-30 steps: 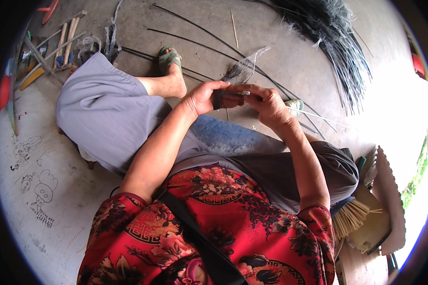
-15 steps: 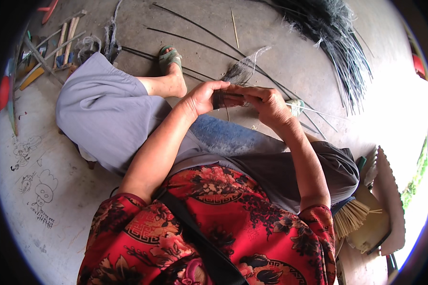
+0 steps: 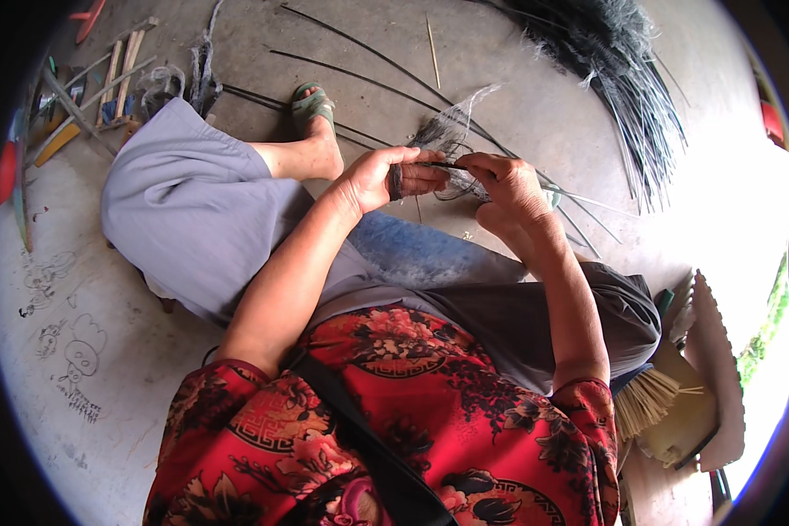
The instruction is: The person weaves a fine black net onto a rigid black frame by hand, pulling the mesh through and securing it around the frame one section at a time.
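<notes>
In front of my lap, my left hand [image 3: 384,181] has a band of dark thread [image 3: 395,182] round its fingers. Its thumb and index finger close on a thin dark strand [image 3: 442,164] that runs across to the right. My right hand [image 3: 507,182] pinches the other end between thumb and fingertips. Loose loops of fine dark thread hang between the hands. Just beyond them lies a wispy tuft of grey mesh [image 3: 438,130] on the floor, partly hidden by my fingers.
Long dark rods [image 3: 359,79] cross the concrete floor ahead. A large bundle of dark strands [image 3: 627,105] lies far right. Tools and wooden pieces [image 3: 118,74] are at far left. Pale sticks [image 3: 649,399] and a brown board [image 3: 717,373] stand near my right side.
My right hand has drawn back slightly to the right from the left fingers, and its grip has turned. The strand and loose thread loops now show between the hands.
</notes>
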Action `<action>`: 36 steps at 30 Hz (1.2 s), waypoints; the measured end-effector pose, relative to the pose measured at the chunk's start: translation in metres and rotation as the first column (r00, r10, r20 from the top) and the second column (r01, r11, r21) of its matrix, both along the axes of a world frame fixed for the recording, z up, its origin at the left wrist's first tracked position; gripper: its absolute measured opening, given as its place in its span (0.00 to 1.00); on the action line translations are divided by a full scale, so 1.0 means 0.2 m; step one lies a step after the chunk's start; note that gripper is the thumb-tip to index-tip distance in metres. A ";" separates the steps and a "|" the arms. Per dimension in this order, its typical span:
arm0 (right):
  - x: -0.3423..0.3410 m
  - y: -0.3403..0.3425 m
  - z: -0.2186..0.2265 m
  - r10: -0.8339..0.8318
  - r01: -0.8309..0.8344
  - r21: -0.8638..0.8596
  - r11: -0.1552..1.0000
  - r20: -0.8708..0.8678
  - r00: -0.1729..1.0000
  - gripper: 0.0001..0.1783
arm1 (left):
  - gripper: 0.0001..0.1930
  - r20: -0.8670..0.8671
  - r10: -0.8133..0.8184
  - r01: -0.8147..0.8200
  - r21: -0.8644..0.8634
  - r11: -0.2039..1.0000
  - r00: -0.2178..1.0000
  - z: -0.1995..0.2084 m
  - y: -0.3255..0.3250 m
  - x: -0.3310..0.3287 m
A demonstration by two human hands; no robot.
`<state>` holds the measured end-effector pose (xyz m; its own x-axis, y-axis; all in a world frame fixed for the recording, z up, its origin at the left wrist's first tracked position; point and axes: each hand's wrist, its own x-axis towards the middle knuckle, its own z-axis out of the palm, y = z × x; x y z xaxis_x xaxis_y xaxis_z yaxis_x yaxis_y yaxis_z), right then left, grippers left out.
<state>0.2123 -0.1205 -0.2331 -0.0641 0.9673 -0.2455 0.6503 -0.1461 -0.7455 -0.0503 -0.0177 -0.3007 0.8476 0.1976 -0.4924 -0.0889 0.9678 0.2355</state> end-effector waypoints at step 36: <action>0.01 0.03 -0.11 -0.036 0.036 -0.016 0.999 0.003 0.999 0.11 | 0.29 -0.081 0.035 -0.035 -0.006 0.999 0.996 0.00 0.00 0.01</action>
